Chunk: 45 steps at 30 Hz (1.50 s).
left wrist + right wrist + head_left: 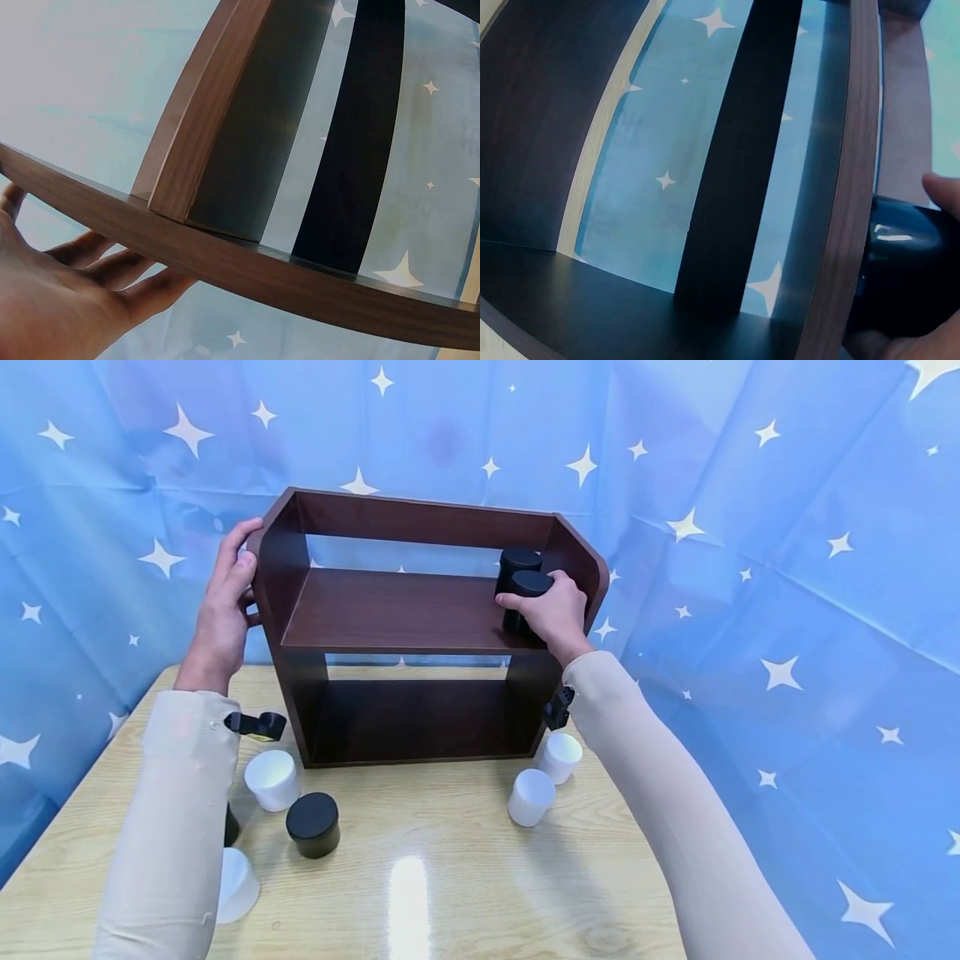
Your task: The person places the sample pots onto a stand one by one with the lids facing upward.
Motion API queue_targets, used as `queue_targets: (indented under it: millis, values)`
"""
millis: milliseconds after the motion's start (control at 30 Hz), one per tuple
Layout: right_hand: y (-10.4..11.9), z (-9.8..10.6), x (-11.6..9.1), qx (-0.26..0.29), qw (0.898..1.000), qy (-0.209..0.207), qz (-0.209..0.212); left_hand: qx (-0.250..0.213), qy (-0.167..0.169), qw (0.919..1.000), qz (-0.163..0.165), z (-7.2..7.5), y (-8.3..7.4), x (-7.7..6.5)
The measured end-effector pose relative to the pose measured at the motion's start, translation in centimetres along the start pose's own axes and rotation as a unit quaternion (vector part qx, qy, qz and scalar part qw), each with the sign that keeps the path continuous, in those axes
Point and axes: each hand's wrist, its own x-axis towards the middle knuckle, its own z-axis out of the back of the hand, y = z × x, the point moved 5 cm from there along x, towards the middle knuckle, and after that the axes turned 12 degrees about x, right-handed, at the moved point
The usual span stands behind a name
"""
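Note:
A dark brown two-tier wooden shelf (405,610) stands on the table. My left hand (221,602) is at its left side panel; in the left wrist view the fingers (161,289) extend against the panel's outer face. At the right end of the upper tier, my right hand (551,614) grips a black lidded jar (531,583) between thumb and fingers. Right behind it stands another black jar (519,560). The right wrist view shows the gripped jar (907,262) by the upper board's front edge, partly cut off by the frame.
Two white jars (532,797) stand on the wooden table (465,877) before the shelf's right end. Front left are a white jar (272,779), a black jar (312,824), and white and black ones partly hidden by my left sleeve (168,827). A blue star-patterned curtain (750,568) hangs behind.

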Motion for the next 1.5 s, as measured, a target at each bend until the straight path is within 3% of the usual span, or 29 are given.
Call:
queue_targets:
  millis: [567,1033,1300,1500]
  values:
    - [-0.3,-0.3,0.6,0.022,1.0,-0.014,0.015,0.003,-0.005,0.9999,-0.009,-0.1,-0.2,0.1]
    - [1.0,-0.5,0.6,-0.011,0.999,-0.009,0.042,-0.006,-0.001,1.0,-0.007,0.0,0.2,0.0]
    - [2.9,0.1,0.3,-0.041,0.995,-0.016,0.094,-0.016,0.001,0.9998,-0.009,0.1,0.2,0.0]
    - [4.9,1.1,-0.6,-0.079,0.98,-0.025,0.181,-0.014,0.001,0.9999,-0.008,0.1,0.1,0.1]
